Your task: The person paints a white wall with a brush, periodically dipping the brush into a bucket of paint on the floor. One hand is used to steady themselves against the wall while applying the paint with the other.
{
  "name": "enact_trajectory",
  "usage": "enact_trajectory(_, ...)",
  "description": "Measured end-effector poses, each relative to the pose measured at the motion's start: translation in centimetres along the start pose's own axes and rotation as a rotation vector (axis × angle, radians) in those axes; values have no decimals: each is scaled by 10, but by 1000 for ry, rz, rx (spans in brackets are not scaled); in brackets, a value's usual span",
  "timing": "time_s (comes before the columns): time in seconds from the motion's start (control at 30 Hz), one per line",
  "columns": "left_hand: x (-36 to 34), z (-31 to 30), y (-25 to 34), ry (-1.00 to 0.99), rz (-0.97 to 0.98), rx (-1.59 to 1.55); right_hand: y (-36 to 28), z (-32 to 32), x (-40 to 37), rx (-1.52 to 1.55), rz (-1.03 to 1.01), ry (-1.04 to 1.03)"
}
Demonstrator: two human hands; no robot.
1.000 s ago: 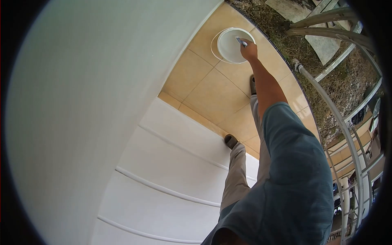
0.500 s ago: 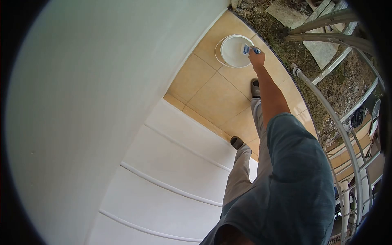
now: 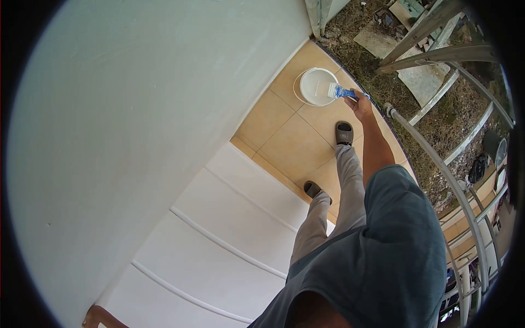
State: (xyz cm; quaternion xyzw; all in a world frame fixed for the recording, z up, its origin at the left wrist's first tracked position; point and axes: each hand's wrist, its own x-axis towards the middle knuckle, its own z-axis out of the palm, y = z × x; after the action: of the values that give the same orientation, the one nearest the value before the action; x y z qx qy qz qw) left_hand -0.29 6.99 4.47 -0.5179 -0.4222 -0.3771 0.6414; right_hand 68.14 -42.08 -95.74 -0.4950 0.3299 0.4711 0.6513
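My right hand point(image 3: 361, 105) is closed round the blue handle of a paintbrush point(image 3: 345, 93). The brush's broad head looks white and points left, over the near side of a white bucket point(image 3: 318, 72). Pale liquid, apparently paint, shows inside the bucket, and its wire or plastic handle hangs down on the left side. The bucket stands on the tan tiles, beyond my sandalled feet point(image 3: 344, 133). My left hand is out of the picture; only a dark sleeve opening shows at the bottom edge.
A pale painted wall point(image 3: 136, 109) fills the left, above white ledges with raised ribs point(image 3: 229, 249). To the right curves a metal railing point(image 3: 437, 158), with rough ground and boards point(image 3: 424, 82) beyond. A brown curved object point(image 3: 101, 318) peeks in at bottom left.
My right hand has drawn back from the bucket, lifting the brush so its white head now shows more fully. The view has shifted, so the bucket sits lower and the brown object appears.
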Motion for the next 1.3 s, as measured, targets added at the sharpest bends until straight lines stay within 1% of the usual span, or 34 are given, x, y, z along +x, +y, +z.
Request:
enact_trajectory(0.07,-4,-1,-19,26,51,124,-7,5,-20,66,1,-50)
enact_trajectory(0.13,-14,1,-31,8,24,193,-11,7,-41,136,10,-112)
enact_trajectory(0.2,-29,-4,-18,-68,-138,113,-18,10,-64,217,4,-228)
enact_trajectory(0.23,-37,-14,3,-101,-221,78,-24,14,-80,255,1,-285)
enact_trajectory(0.27,-44,-24,29,-77,-144,100,-33,21,-97,288,-3,-344)
enact_trajectory(0.3,-48,-20,37,-36,-288,-23,-43,31,-115,321,-13,-408)
enact_trajectory(0.37,-61,-11,41,40,-475,-182,-67,60,-160,365,-52,-531)
enact_trajectory(0.4,-68,-3,38,74,-519,-218,-82,77,-184,386,-71,-600)
enact_trajectory(0.43,-71,-6,47,83,-528,-232,-97,95,-209,393,-108,-691)
enact_trajectory(0.5,-76,-46,101,-23,-490,-261,-129,127,-254,415,-59,-891)
enact_trajectory(0.53,-77,-67,125,-79,-464,-290,-143,153,-288,380,-118,-978)
enact_trajectory(0.57,-82,-70,129,-76,-386,-317,-158,176,-317,391,-124,-1074)
enact_trajectory(0.6,-86,-73,132,-75,-309,-345,-167,204,-353,381,-218,-1077)
enact_trajectory(0.63,-68,-104,164,-65,-545,-547,-178,232,-394,396,-226,-1173)
enact_trajectory(0.67,-63,-113,171,-70,-591,-584,-184,262,-438,357,-276,-1263)
enact_trajectory(0.7,-67,-113,168,-14,-493,-603,-191,289,-467,358,-316,-1282)
enact_trajectory(0.73,-69,-115,167,-23,-489,-647,-190,322,-525,309,-398,-1322)
enact_trajectory(0.77,-68,-121,168,-30,-497,-693,-187,350,-581,244,-443,-1407)
enact_trajectory(0.8,-69,-125,164,-51,-469,-697,-183,376,-627,228,-521,-1419)
enact_trajectory(0.87,-67,-137,158,-126,-455,-753,-182,424,-717,60,-560,-1590)
enact_trajectory(0.97,-76,-132,123,-20,-386,-899,-134,489,-889,-108,-890,-1658)
enact_trajectory(1.0,-78,-125,106,61,-415,-866,-109,502,-942,-135,-1025,-1677)
enact_trajectory(1.03,-82,-117,88,136,-446,-836,-90,514,-988,-237,-1155,-1717)
enact_trajectory(1.07,-88,-110,73,199,-478,-800,-68,524,-1030,-302,-1287,-1710)
enact_trajectory(1.1,-92,-101,78,167,-458,-754,-67,543,-1049,-339,-1452,-1677)
enact_trajectory(1.17,-106,-92,62,110,-434,-659,-25,555,-1103,-488,-1829,-1641)
enact_trajectory(1.23,-105,-89,61,125,-452,-671,0,580,-1130,-620,-2172,-1441)
enact_trajectory(1.3,-110,-94,62,114,-461,-687,22,600,-1141,-790,-2371,-1271)
